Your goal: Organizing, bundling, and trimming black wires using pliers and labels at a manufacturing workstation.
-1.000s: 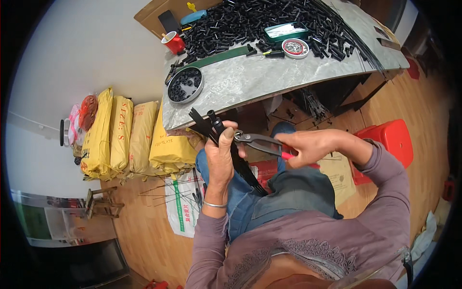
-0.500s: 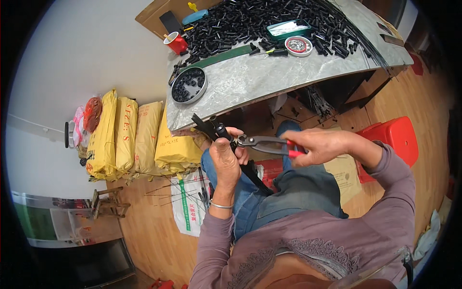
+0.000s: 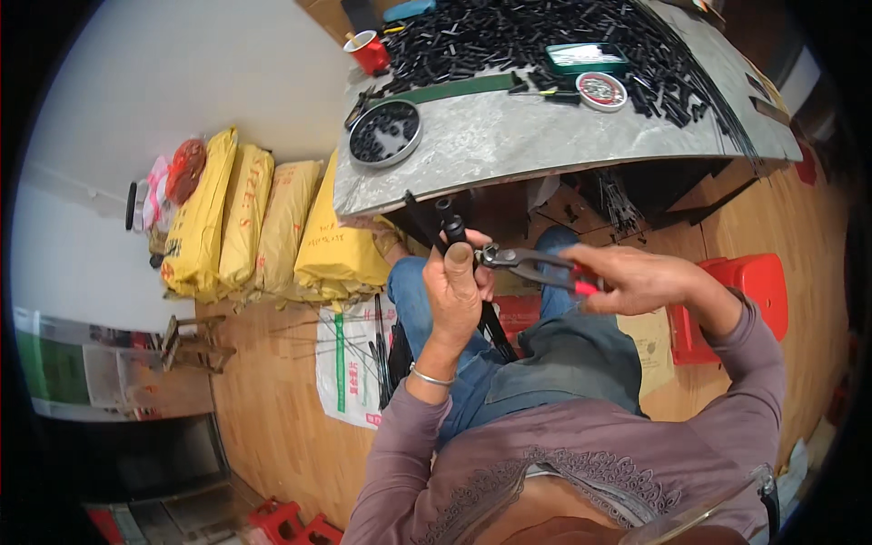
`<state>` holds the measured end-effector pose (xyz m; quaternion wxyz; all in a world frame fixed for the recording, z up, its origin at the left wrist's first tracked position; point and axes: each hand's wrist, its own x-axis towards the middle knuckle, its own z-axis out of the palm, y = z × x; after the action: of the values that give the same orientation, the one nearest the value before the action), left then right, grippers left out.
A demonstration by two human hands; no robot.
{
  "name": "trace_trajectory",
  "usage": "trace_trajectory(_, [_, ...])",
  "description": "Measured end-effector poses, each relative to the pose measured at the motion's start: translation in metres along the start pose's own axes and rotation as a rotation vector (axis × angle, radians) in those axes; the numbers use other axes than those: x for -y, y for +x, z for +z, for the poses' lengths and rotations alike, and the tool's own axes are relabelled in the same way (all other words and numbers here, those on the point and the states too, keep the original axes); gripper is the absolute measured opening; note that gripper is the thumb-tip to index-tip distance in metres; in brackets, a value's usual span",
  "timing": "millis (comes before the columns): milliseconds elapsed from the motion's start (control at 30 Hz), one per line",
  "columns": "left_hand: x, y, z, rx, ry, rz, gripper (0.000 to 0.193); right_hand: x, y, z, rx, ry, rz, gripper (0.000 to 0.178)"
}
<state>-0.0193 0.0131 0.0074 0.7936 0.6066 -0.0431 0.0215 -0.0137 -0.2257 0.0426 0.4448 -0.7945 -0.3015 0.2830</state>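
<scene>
My left hand (image 3: 452,295) is wrapped round a slim black tubular piece (image 3: 450,222), thumb pressed along it. Other thin black lengths (image 3: 496,334) stick out above and below the fist, over my lap. In my right hand (image 3: 636,277) are pincers (image 3: 525,263) with dark metal arms and red grips. Their head meets the black piece beside my left fingers. Whether the jaws bite on anything is too small to tell.
Ahead stands a grey marble-patterned table (image 3: 481,145) heaped with black parts (image 3: 509,36). On it are a round tin (image 3: 417,145), a red cup (image 3: 371,56) and a green tray (image 3: 586,71). Yellow sacks (image 3: 331,250) lean at left; a red stool (image 3: 758,291) stands right.
The view has shifted, so the table sits higher and further right. Both hands keep their grip on the black piece and the pincers, the pincers' head still at the left fingers.
</scene>
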Motion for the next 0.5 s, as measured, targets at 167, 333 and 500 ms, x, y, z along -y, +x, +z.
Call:
trace_trajectory(167, [0.006, -0.001, -0.014, 0.018, -0.082, 0.007, 0.056, 0.010, -0.011, 0.003, 0.020, 0.702, 0.225, 0.035])
trace_trajectory(333, [0.007, -0.001, -0.005, 0.058, -0.044, 0.045, 0.057, -0.047, -0.011, 0.037, 0.447, 1.400, 0.111, 0.029])
trace_trajectory(500, [0.001, -0.005, -0.005, 0.006, -0.034, 0.042, 0.057, 0.005, 0.002, -0.004, 0.373, 0.384, 0.229, 0.027])
